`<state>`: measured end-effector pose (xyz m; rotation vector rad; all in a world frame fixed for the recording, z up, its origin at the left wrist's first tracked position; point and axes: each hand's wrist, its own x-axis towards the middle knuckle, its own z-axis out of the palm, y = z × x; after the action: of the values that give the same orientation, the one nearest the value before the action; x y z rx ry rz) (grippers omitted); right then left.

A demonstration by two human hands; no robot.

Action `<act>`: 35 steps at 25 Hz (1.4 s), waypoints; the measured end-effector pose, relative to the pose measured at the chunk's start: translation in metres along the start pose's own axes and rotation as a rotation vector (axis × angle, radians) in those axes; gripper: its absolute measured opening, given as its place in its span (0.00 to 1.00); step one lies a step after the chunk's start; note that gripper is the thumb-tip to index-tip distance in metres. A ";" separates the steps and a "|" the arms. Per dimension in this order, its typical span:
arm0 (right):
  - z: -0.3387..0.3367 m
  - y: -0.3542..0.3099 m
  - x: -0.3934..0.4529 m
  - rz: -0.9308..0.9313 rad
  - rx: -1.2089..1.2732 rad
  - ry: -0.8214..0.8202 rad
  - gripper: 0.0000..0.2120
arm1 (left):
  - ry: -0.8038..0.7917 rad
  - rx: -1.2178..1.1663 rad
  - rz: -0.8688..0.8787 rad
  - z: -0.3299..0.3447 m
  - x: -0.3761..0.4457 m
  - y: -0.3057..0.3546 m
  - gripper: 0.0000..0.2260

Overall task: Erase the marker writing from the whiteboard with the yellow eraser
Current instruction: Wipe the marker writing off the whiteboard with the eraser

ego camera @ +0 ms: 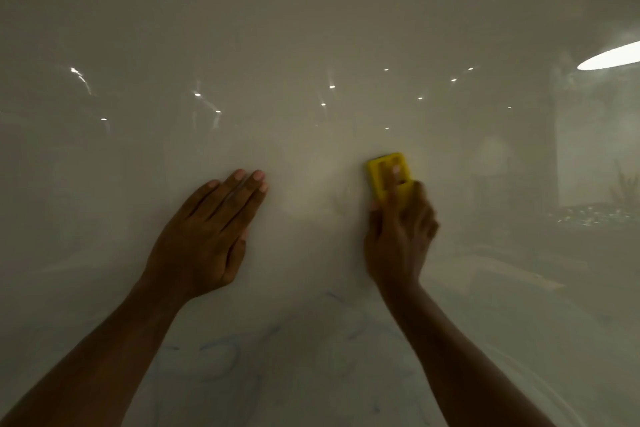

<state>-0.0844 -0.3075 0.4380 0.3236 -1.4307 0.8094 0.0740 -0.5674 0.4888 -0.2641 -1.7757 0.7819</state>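
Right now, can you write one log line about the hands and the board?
left hand: flat on whiteboard | right hand: holds yellow eraser against board | faint blue marks remain low down

The glossy white whiteboard (311, 45) bears faint smeared blue marker traces (221, 354) below both grips; a yellow rectangular eraser (384, 173) presses against it.

Dim rm – ceiling light reflections (609, 57)

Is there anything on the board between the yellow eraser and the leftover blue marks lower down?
Nothing visible. Faint blue marks lie below the yellow eraser; right hand holds it.
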 end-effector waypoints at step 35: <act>-0.013 -0.087 -0.092 -0.697 0.212 -0.159 0.18 | -0.053 0.031 -0.019 -0.012 -0.040 -0.037 0.27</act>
<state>-0.0119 -0.3876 0.3712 1.0026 -1.2501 0.3616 0.1068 -0.6124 0.4833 -0.2069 -1.8120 0.8091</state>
